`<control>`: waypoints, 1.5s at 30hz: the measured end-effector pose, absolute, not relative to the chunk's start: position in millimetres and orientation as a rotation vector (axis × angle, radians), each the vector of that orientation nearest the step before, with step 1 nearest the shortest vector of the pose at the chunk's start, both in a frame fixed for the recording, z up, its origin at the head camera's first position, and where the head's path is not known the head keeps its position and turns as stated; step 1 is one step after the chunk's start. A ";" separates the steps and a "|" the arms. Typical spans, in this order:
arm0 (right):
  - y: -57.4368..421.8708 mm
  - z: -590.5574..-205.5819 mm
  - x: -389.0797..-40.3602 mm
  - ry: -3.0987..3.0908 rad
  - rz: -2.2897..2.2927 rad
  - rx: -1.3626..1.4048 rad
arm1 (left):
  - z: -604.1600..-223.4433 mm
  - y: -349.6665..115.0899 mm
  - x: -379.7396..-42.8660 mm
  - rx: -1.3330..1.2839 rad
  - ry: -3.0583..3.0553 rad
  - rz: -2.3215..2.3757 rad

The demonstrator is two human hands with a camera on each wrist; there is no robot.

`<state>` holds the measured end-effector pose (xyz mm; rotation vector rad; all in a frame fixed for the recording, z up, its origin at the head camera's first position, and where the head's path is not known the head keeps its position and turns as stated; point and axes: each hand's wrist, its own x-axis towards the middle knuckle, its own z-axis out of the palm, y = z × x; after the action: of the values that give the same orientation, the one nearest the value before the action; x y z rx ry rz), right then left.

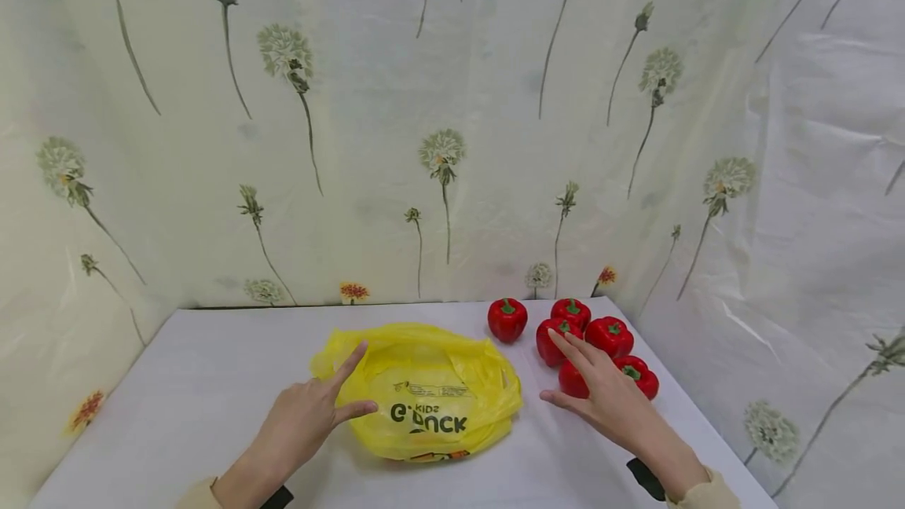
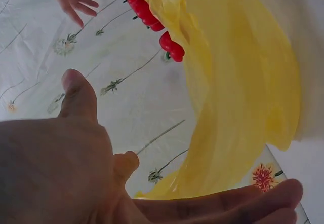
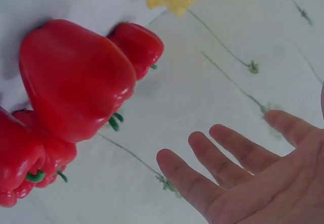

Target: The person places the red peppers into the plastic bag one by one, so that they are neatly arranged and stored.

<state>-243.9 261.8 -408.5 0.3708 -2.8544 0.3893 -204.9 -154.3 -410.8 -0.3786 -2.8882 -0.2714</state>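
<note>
A yellow plastic bag [image 1: 427,391] with dark printed lettering lies crumpled on the table between my hands. My left hand [image 1: 300,415] is at the bag's left side, index finger and thumb spread apart, nothing held. In the left wrist view the yellow bag [image 2: 233,82] rises past the outstretched fingers. Over the group of red bell peppers [image 1: 610,336] hovers my right hand [image 1: 611,399], its fingers extended and thumb apart. It partly hides some of them. The right wrist view shows a large bell pepper [image 3: 76,77] apart from the empty right hand [image 3: 273,183].
One red bell pepper [image 1: 507,320] stands apart from the others, near the table's back edge. The white table [image 1: 233,368] ends against a curtain [image 1: 368,140] printed with dandelions, which also runs along both sides.
</note>
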 end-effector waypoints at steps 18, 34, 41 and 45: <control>304.3 -426.9 -242.3 -2.824 0.633 0.220 | -460.5 -145.8 -234.9 -0.308 -2.930 -0.594; 317.0 -446.6 -256.5 -2.875 0.746 0.068 | -475.5 -148.3 -247.7 -0.173 -2.836 -1.032; 316.7 -451.2 -260.0 -2.880 0.768 0.055 | -479.8 -147.7 -247.8 -0.199 -2.794 -1.080; 315.9 -454.6 -263.0 -2.910 0.791 0.016 | -481.2 -148.2 -248.1 -0.230 -2.759 -1.089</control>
<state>-263.0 315.9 -454.6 0.0159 -2.9097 0.7912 -248.1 -148.2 -481.2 -0.2305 -2.7587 -1.0892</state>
